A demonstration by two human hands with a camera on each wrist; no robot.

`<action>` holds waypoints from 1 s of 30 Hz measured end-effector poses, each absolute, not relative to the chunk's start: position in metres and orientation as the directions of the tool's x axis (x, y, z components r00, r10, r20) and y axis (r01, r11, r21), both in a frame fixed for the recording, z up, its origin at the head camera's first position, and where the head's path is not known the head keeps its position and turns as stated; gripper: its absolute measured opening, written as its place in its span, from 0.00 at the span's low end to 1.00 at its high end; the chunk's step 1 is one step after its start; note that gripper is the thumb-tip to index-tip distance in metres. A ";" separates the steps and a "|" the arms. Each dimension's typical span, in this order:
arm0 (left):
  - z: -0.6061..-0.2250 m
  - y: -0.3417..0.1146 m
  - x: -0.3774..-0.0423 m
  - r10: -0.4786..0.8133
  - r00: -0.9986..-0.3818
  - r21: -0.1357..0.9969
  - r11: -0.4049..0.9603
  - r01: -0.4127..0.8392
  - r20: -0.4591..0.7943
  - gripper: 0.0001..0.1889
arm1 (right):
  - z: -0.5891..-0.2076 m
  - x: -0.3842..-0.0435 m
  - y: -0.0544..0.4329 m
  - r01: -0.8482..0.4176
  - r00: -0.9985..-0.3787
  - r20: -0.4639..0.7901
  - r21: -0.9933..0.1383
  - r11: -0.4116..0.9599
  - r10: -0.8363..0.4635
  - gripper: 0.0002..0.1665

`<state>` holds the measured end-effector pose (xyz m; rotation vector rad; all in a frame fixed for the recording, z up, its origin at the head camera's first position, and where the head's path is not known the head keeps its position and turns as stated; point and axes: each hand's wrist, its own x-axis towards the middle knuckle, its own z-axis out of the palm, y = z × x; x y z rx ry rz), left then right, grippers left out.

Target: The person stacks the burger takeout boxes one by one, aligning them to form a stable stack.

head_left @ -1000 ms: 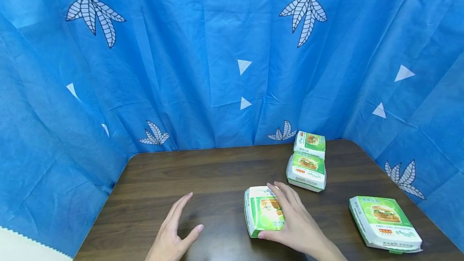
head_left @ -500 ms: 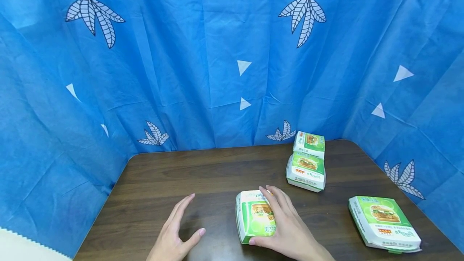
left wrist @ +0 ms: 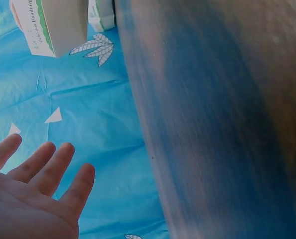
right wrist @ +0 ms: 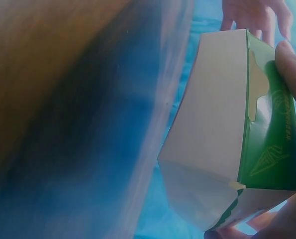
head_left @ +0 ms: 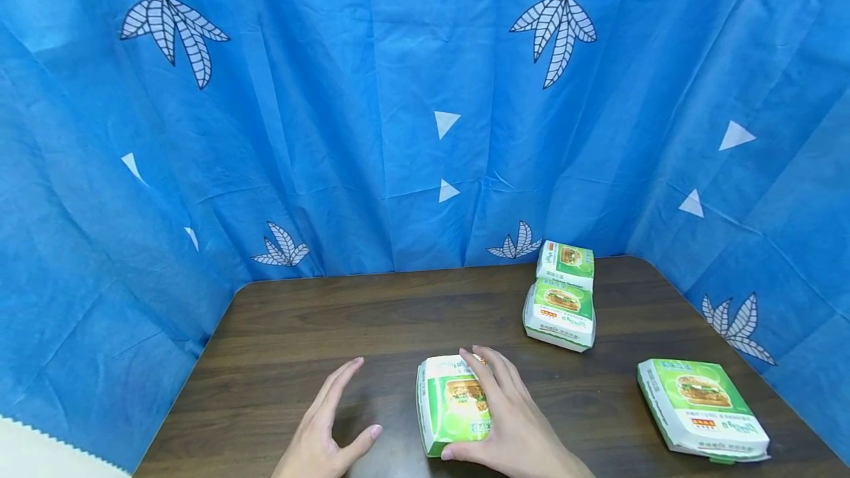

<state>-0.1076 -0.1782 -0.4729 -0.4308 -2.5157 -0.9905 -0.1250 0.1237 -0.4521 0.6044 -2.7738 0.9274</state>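
Head view: bright, mostly sharp; pale glare on table (head_left: 392,319) and held carton (head_left: 448,415), soft shadow beside left hand (head_left: 324,430). Wrist views: dimmer, hazy; table blurred, blue reflection across it. Right wrist: white sheen on carton's green side.

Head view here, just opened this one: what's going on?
A person's right hand grips a green-and-white burger box, holding it above the wooden table. The left hand is beside it, fingers spread, holding nothing. Three more boxes are on the table: a rear box with a nearer box in front of it at the back right, and a separate box farther right.
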 end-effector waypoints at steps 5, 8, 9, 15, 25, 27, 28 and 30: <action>-0.473 -0.177 -0.108 0.137 -0.889 0.596 0.696 0.401 0.437 0.49 | -0.455 -0.123 0.117 -0.409 -0.912 0.252 -0.538 0.737 -0.323 0.73; -0.473 -0.177 -0.108 0.133 -0.899 0.609 0.693 0.385 0.417 0.49 | -0.458 -0.122 0.114 -0.414 -0.910 0.261 -0.537 0.735 -0.321 0.73; -0.473 -0.177 -0.108 0.133 -0.900 0.610 0.693 0.383 0.414 0.49 | -0.459 -0.121 0.112 -0.416 -0.909 0.265 -0.535 0.735 -0.322 0.73; -0.476 -0.177 -0.107 0.141 -0.894 0.598 0.697 0.395 0.426 0.50 | -0.466 -0.119 0.106 -0.431 -0.902 0.275 -0.549 0.716 -0.332 0.75; -0.475 -0.176 -0.106 0.148 -0.896 0.607 0.688 0.398 0.419 0.50 | -0.473 -0.116 0.102 -0.438 -0.899 0.277 -0.545 0.716 -0.339 0.75; -0.475 -0.176 -0.106 0.146 -0.899 0.611 0.688 0.392 0.412 0.49 | -0.475 -0.116 0.102 -0.440 -0.898 0.278 -0.537 0.720 -0.340 0.75; -0.475 -0.175 -0.106 0.148 -0.899 0.609 0.688 0.394 0.413 0.50 | -0.475 -0.117 0.102 -0.445 -0.895 0.284 -0.534 0.719 -0.342 0.75; -0.474 -0.175 -0.106 0.146 -0.906 0.618 0.688 0.381 0.396 0.49 | -0.477 -0.117 0.102 -0.454 -0.890 0.295 -0.530 0.716 -0.347 0.75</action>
